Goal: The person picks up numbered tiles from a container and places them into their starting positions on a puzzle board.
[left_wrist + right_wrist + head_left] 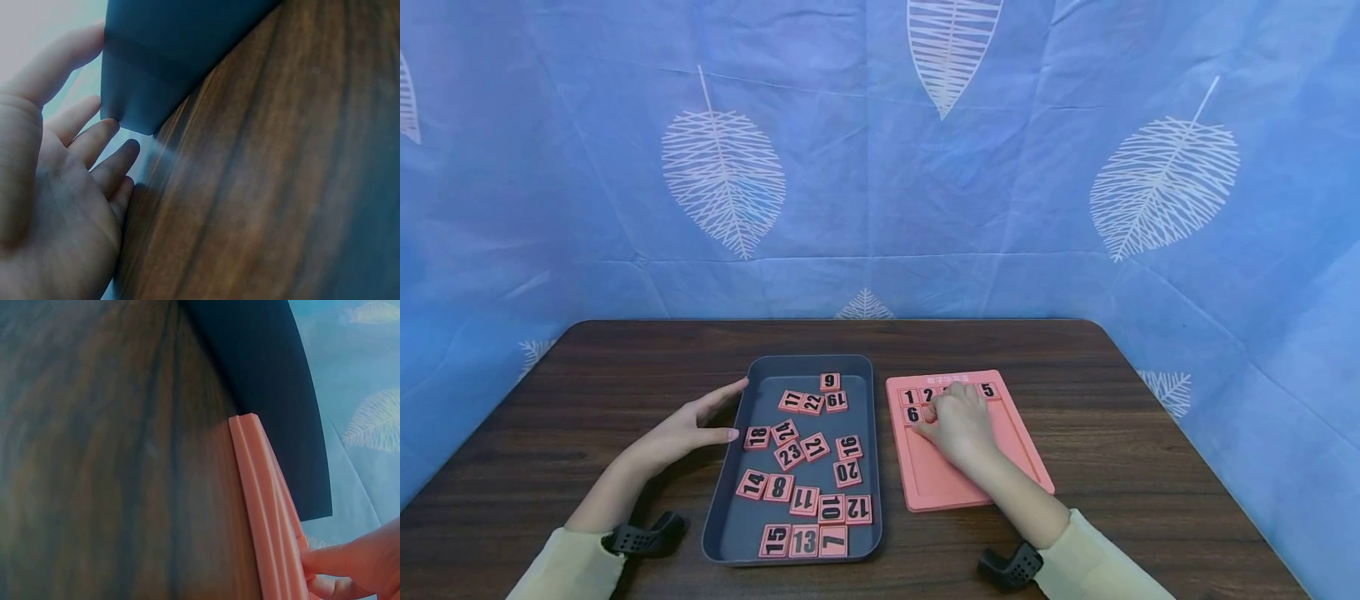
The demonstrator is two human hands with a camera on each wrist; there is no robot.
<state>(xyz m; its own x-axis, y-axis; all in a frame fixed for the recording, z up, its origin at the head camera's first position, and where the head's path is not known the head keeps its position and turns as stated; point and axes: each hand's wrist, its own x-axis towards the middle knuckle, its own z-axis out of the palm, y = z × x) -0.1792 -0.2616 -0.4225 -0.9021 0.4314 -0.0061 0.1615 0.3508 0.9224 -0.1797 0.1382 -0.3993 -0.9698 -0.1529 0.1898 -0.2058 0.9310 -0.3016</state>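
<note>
Pink board [928, 479] lies directly beneath the right hand [962, 425]. The right thumb and fingers point down at the second row; whether they pinch a tile or stand apart cannot be told. Tile 6 [912, 414] sits just left of these fingertips. Tiles 1 [910, 397] and 2 [928, 395] lie above and left of them; tile 5 [988, 391] lies above and right. The left hand [681, 429] has its thumb and fingers spread apart, thumb against the near side of the grey tray [737, 521]. The loose numbered tiles [790, 454] lie in the tray, right of the left hand and left of the right hand.

The right hand covers the top row between 2 and 5. In the right wrist view, the board's raised edge hides the fingertips; the hand is cut off at the frame border. The left wrist view is hazy.
</note>
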